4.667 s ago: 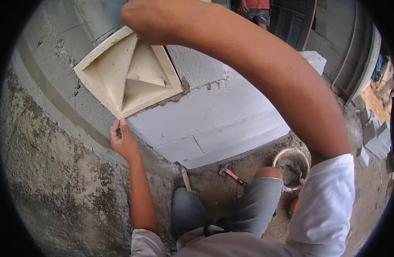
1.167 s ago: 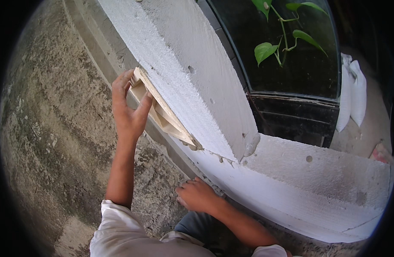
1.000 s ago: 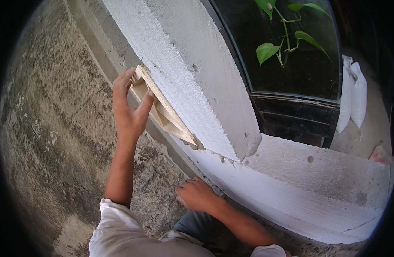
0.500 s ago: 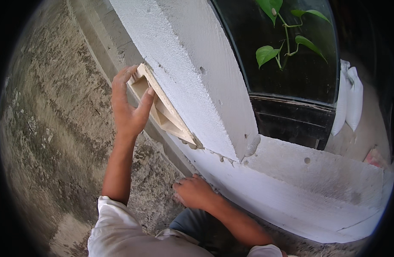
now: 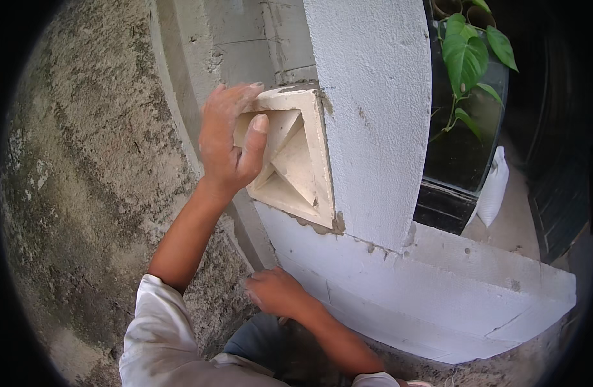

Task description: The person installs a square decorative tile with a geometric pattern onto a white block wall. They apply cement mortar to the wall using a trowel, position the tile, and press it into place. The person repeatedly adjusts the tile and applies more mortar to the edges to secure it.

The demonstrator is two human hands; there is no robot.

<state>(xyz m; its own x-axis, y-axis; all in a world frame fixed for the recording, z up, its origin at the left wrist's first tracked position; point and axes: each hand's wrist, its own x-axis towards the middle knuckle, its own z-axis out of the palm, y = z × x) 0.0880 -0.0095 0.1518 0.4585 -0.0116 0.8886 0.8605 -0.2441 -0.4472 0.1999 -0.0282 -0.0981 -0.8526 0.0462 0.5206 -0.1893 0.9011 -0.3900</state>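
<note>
A cream square ventilation block [image 5: 321, 158], with slanted faces in its recess, stands upright against the end of a white block wall [image 5: 376, 116]. Grey mortar [image 5: 338, 223] shows along its lower edge and at its top corner. My left hand [image 5: 227, 138] grips its left side, fingers over the top edge and thumb against the recess. Lower down, close to my knee, my right hand [image 5: 277, 293] is closed. Whatever it may hold is hidden, though a small brownish end shows beneath the wrist.
A rough cement wall [image 5: 97, 155] rises on the left. Low white blocks [image 5: 387, 290] run toward the right beneath the ventilation block. Beyond the wall are a dark glass tank [image 5: 461, 151], a trailing green plant [image 5: 466, 61] and a white sack [image 5: 493, 188].
The view has swung, so the ventilation block's front face now shows more fully. My left hand keeps its hold on it; my right hand stays low and closed.
</note>
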